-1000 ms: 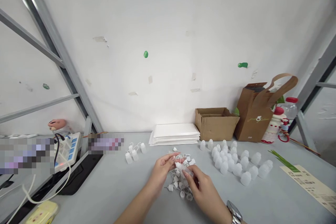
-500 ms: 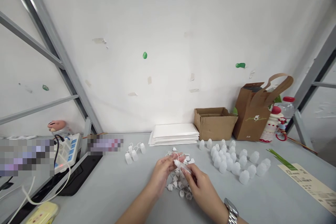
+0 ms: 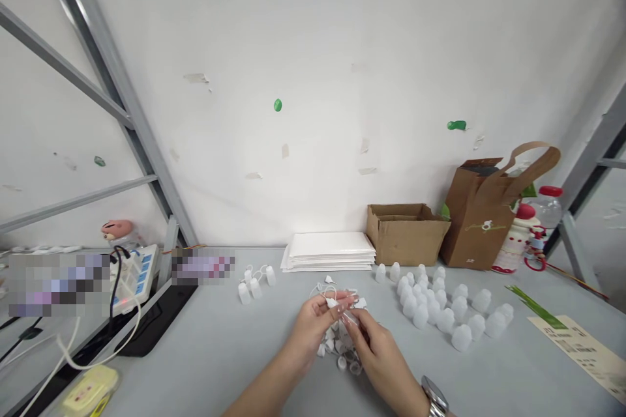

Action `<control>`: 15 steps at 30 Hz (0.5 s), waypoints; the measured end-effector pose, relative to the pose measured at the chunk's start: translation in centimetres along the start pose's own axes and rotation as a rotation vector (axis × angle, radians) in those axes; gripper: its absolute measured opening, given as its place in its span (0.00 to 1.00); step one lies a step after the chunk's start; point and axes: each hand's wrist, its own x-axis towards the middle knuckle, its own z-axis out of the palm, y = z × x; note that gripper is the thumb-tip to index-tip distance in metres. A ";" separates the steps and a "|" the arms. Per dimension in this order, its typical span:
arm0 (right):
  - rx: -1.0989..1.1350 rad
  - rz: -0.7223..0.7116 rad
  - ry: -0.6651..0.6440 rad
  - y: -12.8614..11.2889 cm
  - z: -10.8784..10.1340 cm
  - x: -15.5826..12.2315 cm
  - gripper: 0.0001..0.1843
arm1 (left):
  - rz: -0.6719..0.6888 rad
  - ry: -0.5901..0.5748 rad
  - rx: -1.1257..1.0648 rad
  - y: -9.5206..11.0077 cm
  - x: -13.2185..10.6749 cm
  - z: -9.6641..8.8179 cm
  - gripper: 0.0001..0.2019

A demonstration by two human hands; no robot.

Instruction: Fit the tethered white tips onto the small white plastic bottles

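- Small white plastic piece [image 3: 337, 303], pinched at your fingertips, is sitting just above the heap of loose white caps [image 3: 340, 345] at the middle of the grey table [image 3: 220, 365].
- Your left hand [image 3: 315, 322] is closing thumb and forefingers on that piece, holding it up near eye line, probably so its end is facing the other hand.
- Your right hand [image 3: 376, 352] is pinching a clear, narrow part [image 3: 351, 319] that is touching the white piece; whether the two are already joined is too small to tell.
- Both forearms are coming in from the lower edge and converging, wrists raised off the table, palms turned toward each other; a watch [image 3: 437, 397] is showing on your right wrist.
- Translucent bottles [image 3: 443, 313] are standing upright in a cluster near your right hand, seemingly kept within reach.
- A few more bottles [image 3: 252, 280] are standing apart on the left; a stack of white sheets [image 3: 330, 251] and a cardboard box [image 3: 405, 233] are lying against the wall.
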 end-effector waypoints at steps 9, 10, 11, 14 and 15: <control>-0.104 0.040 -0.027 -0.4 -0.6 -0.3 0.21 | 0.260 0.522 0.538 2.8 -4.7 -6.9 0.12; -0.116 0.037 -0.037 -0.6 -0.6 -0.4 0.21 | 0.253 0.586 0.634 3.0 -5.5 -8.3 0.13; -0.129 0.033 -0.048 -0.7 -0.5 -0.5 0.22 | 0.234 0.667 0.721 3.3 -6.2 -9.8 0.14; -0.155 0.022 -0.074 -0.8 -0.2 -0.7 0.21 | 0.175 0.820 0.888 4.0 -7.1 -14.0 0.15; -0.160 0.022 -0.079 -0.8 -0.1 -0.7 0.21 | 0.176 0.837 0.940 4.2 -7.0 -15.2 0.15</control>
